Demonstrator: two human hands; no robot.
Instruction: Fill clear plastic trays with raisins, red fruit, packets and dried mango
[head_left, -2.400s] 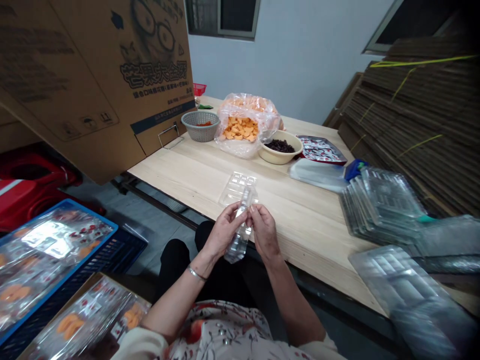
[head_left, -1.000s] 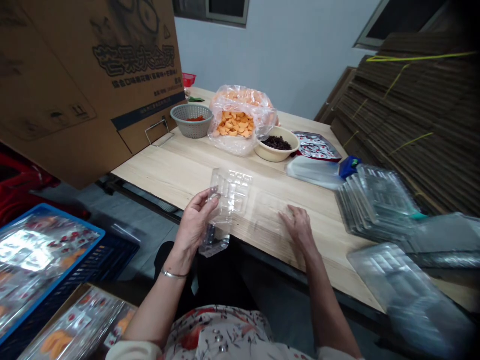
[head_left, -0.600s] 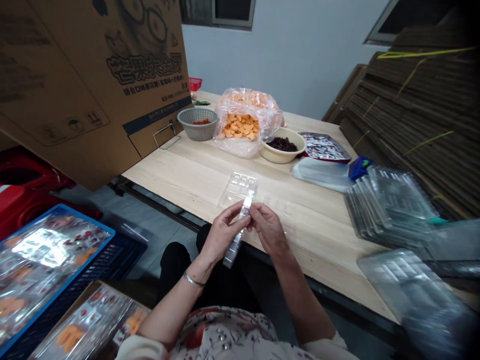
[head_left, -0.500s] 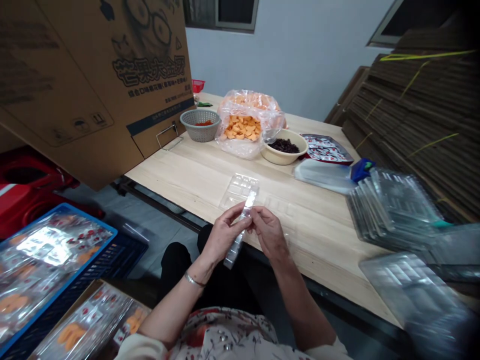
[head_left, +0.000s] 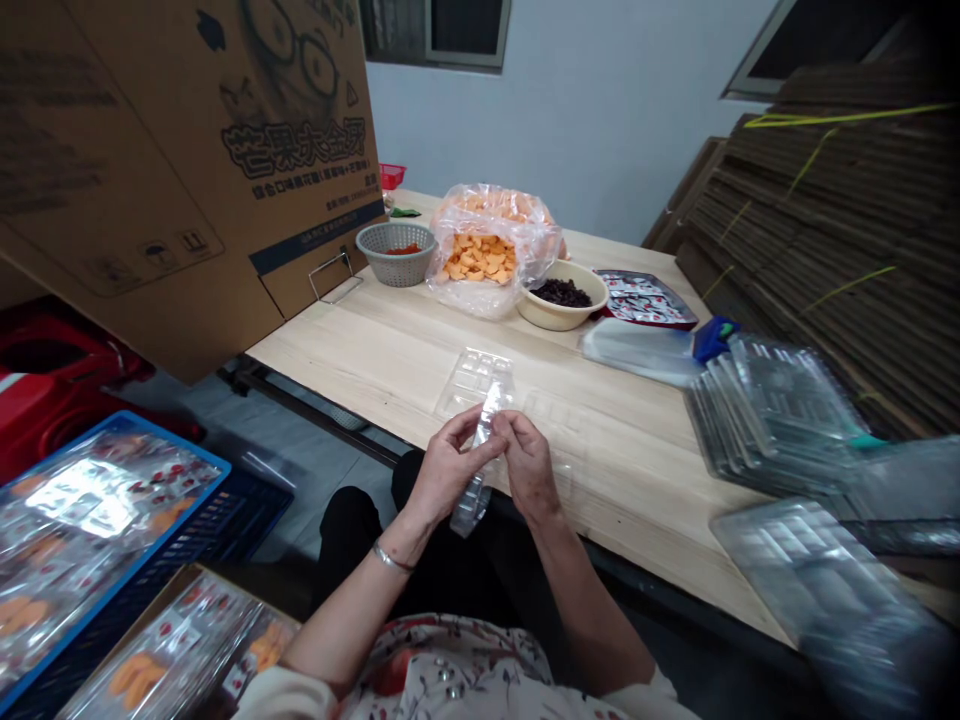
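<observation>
My left hand (head_left: 451, 462) grips a clear plastic tray (head_left: 471, 500) turned nearly edge-on, its thumb across the near side. At the tray's upper part, my right hand (head_left: 531, 462) pinches its right side between thumb and fingers. The tray stands steeply tilted at the table's front edge, and the hands cover its middle. Just beyond it, a clear compartment tray (head_left: 472, 372) lies flat on the wooden table (head_left: 360, 345). Another clear tray (head_left: 566, 425) rests flat beside my right hand, partly hidden by it.
At the back are a grey basket (head_left: 397, 265), a bag of orange pieces (head_left: 480, 258) and a cream bowl (head_left: 559, 315) of dark pieces. Stacked clear trays (head_left: 772, 410) stand right, near flattened cardboard (head_left: 810, 220). A large carton (head_left: 300, 240) and a blue crate (head_left: 217, 478) are left.
The held tray has turned slightly, and its lower end shows more of its face. My right fingers have shifted a little along its edge. The whole view has moved slightly.
</observation>
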